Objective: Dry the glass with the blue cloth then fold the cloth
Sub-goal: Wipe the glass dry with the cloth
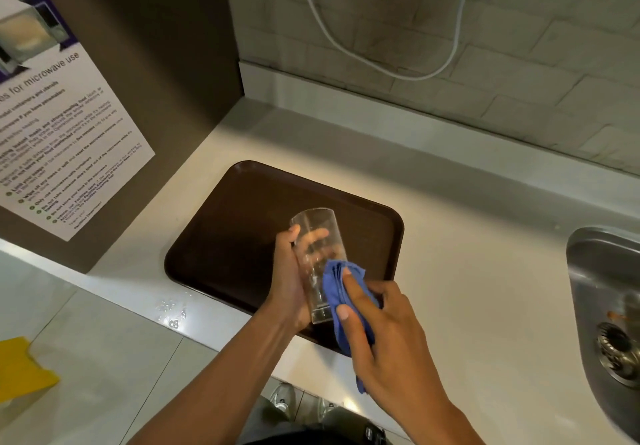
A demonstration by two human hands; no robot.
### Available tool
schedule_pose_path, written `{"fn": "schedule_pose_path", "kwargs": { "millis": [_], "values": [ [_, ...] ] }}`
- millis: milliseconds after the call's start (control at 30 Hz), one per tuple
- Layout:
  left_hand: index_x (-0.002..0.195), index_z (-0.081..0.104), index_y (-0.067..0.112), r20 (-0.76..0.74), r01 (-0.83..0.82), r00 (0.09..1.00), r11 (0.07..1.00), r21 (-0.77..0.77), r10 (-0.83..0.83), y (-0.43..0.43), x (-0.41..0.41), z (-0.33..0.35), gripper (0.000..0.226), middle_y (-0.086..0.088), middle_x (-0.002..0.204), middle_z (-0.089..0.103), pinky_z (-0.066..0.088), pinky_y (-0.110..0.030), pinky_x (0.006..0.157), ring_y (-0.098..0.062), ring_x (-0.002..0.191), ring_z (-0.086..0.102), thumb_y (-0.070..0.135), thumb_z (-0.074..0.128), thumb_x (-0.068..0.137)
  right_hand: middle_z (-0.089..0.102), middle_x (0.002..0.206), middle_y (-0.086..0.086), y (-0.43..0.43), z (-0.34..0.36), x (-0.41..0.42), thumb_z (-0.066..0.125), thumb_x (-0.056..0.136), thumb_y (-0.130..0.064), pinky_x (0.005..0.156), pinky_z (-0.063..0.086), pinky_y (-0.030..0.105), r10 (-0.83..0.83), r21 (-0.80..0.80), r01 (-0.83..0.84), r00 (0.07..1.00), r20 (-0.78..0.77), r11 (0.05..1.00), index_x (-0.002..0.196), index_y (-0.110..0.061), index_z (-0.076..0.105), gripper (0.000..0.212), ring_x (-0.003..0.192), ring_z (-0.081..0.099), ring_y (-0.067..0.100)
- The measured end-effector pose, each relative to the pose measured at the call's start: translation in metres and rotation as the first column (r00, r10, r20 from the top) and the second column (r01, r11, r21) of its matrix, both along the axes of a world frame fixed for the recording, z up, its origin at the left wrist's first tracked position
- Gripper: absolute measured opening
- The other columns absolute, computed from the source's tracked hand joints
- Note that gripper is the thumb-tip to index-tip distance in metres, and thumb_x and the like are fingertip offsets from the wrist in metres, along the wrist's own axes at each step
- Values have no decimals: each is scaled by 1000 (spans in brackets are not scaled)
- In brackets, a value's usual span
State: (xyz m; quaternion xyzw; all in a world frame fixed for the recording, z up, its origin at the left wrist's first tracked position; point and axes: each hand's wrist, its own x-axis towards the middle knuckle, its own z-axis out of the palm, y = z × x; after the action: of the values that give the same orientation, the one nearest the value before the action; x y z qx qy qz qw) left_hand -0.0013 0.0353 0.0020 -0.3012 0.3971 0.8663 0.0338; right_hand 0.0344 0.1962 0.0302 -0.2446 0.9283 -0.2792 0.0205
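A person stands at a white countertop (467, 271) and dries a clear drinking glass (320, 257) held in the air above a dark brown serving tray (221, 237). The left hand (291, 285) wraps the glass from its left side, thumb near the rim and fingers curled behind, visible through the wall. The glass is tilted, its open mouth pointing away from the person and its thick base toward them. The right hand (377, 327) clutches a bunched blue cloth (341, 289), with the thumb and forefinger pressing the wad flat against the right side of the glass near its lower half. A tail of the cloth hangs below the palm.

The drying step appears to be in hand, and only the outer wall is being wiped. The fold has not been started, since the cloth is crumpled. A few water drops (171, 313) lie on the counter edge just left of the tray.

The next move would likely call for turning the glass in the left hand so the cloth reaches the far side, then pushing the cloth into the mouth to dry the inside. After that the glass needs a safe place to stand, probably on the tray, before both hands open the cloth flat for folding. A steel sink (602, 306) sits well apart at the right. A microwave notice (59, 126) hangs on the brown panel at the left.
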Motion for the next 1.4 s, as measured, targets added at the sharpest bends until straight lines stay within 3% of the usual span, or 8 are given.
{"fn": "schedule_pose_path", "kwargs": {
  "millis": [167, 300, 533, 733, 900, 1033, 1133, 1400],
  "values": [
    [82, 83, 13, -13, 87, 996, 990, 109, -86, 14, 7, 0, 72, -14, 80, 76, 61, -33, 63, -23, 67, 74, 59, 29, 97, 52, 118, -3, -10, 2, -23, 29, 99, -56, 77, 40, 7, -50, -34, 48, 997, -51, 998, 147, -42, 34, 50, 92, 50, 5],
    [108, 71, 9, -14, -7, 1000, 999, 48, 8, 1, 5, 1, 64, -18, 91, 72, 61, -36, 65, -26, 72, 74, 59, 32, 96, 59, 108, -3, -7, 4, 0, 21, 97, -60, 62, 26, -4, -26, 34, 27, 999, -18, 999, 142, -35, 46, 57, 74, 47, 1],
    [114, 77, 17, -83, 122, 990, 981, 151, -111, 26, 12, 10, 63, -18, 111, 75, 57, -40, 82, -28, 96, 73, 53, 27, 101, 54, 120, 3, -20, 17, -61, 30, 99, -52, 73, 32, 7, -64, -9, 63, 990, -124, 998, 149, -37, 34, 52, 90, 49, 7],
    [79, 85, 17, -68, 71, 996, 992, 103, -64, 8, 3, 11, 77, -12, 81, 78, 62, -31, 62, -21, 68, 75, 58, 23, 100, 58, 104, 1, -12, 13, -24, 31, 100, -53, 68, 31, 1, -17, 26, 20, 995, -95, 999, 144, -33, 43, 50, 78, 49, 4],
    [101, 82, 16, -85, 104, 992, 980, 172, -90, 23, 13, 13, 66, -15, 98, 78, 62, -35, 72, -25, 84, 76, 51, 26, 101, 54, 115, 0, -21, 16, -61, 34, 101, -50, 69, 33, 4, -66, -44, 64, 996, -53, 997, 149, -39, 33, 49, 86, 52, 6],
    [93, 82, 14, -107, 52, 994, 986, 161, -35, 15, 9, 13, 66, -14, 86, 77, 63, -33, 64, -24, 73, 75, 53, 29, 99, 54, 112, 3, -23, 16, -38, 33, 99, -51, 73, 43, 14, 3, 38, 1, 996, -94, 999, 146, -35, 40, 50, 87, 54, 10],
    [89, 84, 19, -83, 62, 995, 990, 124, -52, 12, 9, 13, 69, -13, 90, 78, 63, -33, 66, -23, 76, 76, 55, 26, 100, 54, 112, 0, -21, 15, -44, 37, 100, -50, 72, 36, 3, -3, 9, 3, 998, -62, 1000, 146, -38, 39, 47, 83, 51, 5],
    [127, 70, 14, -112, 95, 991, 973, 211, -72, 14, 11, 25, 62, -18, 127, 70, 59, -41, 86, -31, 107, 72, 56, 34, 98, 54, 113, -1, -24, 32, -63, 35, 100, -49, 70, 30, 5, -34, -7, 34, 996, -85, 999, 147, -38, 35, 49, 86, 46, 5]
  ]
}}
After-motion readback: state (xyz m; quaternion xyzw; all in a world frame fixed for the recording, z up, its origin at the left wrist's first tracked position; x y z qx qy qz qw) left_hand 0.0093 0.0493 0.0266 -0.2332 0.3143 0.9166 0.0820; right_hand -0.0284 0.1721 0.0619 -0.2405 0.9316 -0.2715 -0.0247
